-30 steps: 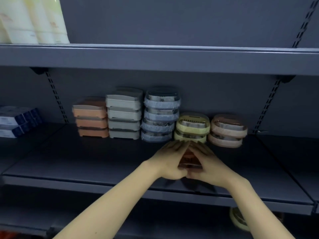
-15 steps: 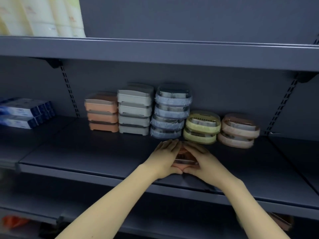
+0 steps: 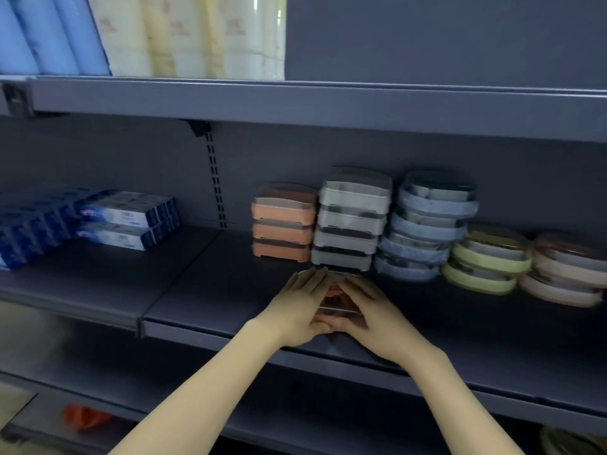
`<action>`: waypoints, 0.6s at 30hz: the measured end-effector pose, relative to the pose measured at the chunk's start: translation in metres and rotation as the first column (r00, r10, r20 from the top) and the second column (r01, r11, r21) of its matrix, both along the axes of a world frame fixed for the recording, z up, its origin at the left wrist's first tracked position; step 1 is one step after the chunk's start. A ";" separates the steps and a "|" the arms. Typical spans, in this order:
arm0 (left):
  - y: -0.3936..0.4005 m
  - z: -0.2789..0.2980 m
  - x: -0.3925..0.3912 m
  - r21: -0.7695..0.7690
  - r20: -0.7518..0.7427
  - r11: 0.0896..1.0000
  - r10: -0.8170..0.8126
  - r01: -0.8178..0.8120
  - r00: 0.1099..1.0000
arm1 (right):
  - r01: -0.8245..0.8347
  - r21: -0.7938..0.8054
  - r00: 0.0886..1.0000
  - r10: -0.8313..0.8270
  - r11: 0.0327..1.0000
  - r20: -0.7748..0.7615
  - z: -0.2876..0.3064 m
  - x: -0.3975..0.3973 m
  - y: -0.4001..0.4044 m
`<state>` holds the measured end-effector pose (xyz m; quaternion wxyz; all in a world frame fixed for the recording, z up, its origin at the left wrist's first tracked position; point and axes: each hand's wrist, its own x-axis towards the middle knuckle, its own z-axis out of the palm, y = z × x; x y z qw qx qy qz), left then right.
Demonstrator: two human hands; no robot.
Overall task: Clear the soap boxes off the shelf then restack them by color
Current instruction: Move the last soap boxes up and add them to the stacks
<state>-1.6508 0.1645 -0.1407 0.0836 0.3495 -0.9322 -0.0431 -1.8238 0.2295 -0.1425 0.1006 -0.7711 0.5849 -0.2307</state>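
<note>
Evidently both hands, left hand [image 3: 299, 307] and right hand [image 3: 371, 310], cup one orange soap box [image 3: 334, 302] on the shelf [image 3: 210, 297], steadying it for stacking.

A dark grey shelf [image 3: 230, 290] carries five stacks of soap boxes: orange [image 3: 282, 223], grey [image 3: 349, 221], blue [image 3: 427, 228], yellow [image 3: 486, 261], pink [image 3: 565, 270]. Blue toothpaste cartons [image 3: 108, 221] lie on its left section.

Toothpaste boxes [image 3: 121, 221], wrapped rolls [image 3: 184, 34] above.
</note>
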 end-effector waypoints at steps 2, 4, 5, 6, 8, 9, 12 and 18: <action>-0.009 0.000 0.015 -0.012 0.004 1.000 -0.006 0.006 1.000 | 0.005 -0.017 1.000 -0.005 1.000 -0.004 -0.003 0.015 -0.008; -0.016 0.000 0.025 -0.019 0.007 1.000 -0.013 0.013 1.000 | 0.016 -0.038 1.000 -0.016 0.999 0.000 -0.006 0.026 -0.014; -0.019 0.000 0.029 -0.020 0.009 1.000 -0.018 0.018 1.000 | 0.031 -0.040 1.000 -0.031 0.999 0.004 -0.007 0.032 -0.016; -0.021 0.000 0.032 -0.020 0.010 1.000 -0.019 0.020 1.000 | 0.042 -0.036 0.999 -0.042 0.998 0.004 -0.006 0.035 -0.017; -0.024 0.003 0.038 -0.013 0.021 1.000 -0.026 0.026 0.999 | 0.046 -0.029 0.999 -0.046 0.999 0.005 -0.006 0.042 -0.021; -0.025 0.006 0.042 -0.016 0.031 0.999 -0.031 0.032 0.999 | 0.049 -0.026 0.999 -0.049 0.998 0.018 -0.005 0.045 -0.022; -0.033 0.024 0.056 -0.047 0.073 0.998 -0.027 0.031 0.997 | 0.114 -0.031 0.992 -0.112 0.993 0.065 -0.002 0.053 -0.027; -0.058 0.082 0.077 -0.132 0.048 0.991 0.032 -0.025 0.998 | 0.224 -0.266 0.974 -0.224 0.938 0.032 0.022 0.059 -0.042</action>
